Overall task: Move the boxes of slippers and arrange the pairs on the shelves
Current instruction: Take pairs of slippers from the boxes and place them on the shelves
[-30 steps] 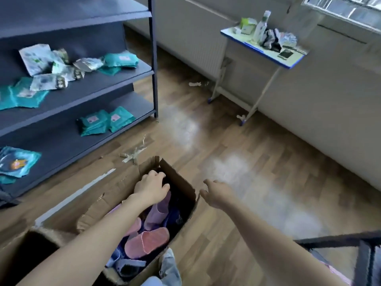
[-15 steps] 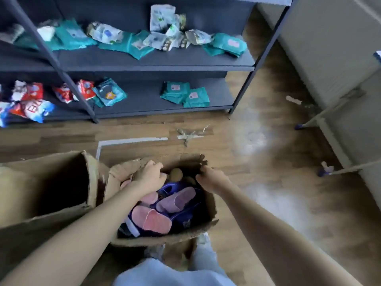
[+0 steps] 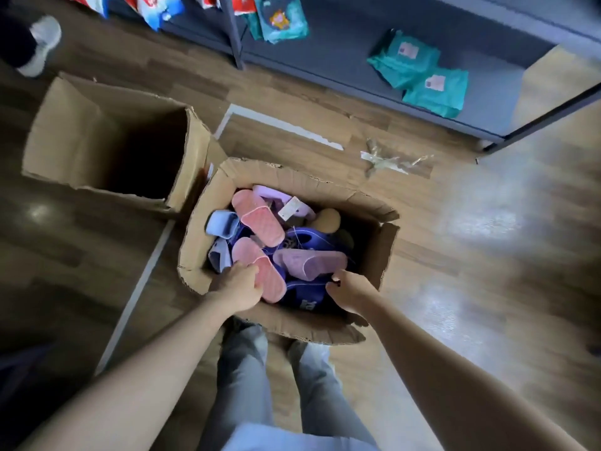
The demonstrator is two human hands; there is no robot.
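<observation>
Head view: left hand (image 3: 239, 288) and right hand (image 3: 353, 291) grip the slipper box (image 3: 195, 236) by its six o'clock rim, fingers curled. A pink slipper (image 3: 271, 284) touches the left hand

Wood-look floor (image 3: 455, 255) has the torn box of slippers (image 3: 292, 327) in the near middle, another open cardboard box (image 3: 81, 135) just beside it on the left, a crumpled tape scrap (image 3: 390, 159) far right, and the dark bottom shelf (image 3: 341, 50) beyond holds two teal packets (image 3: 419, 73).
</observation>
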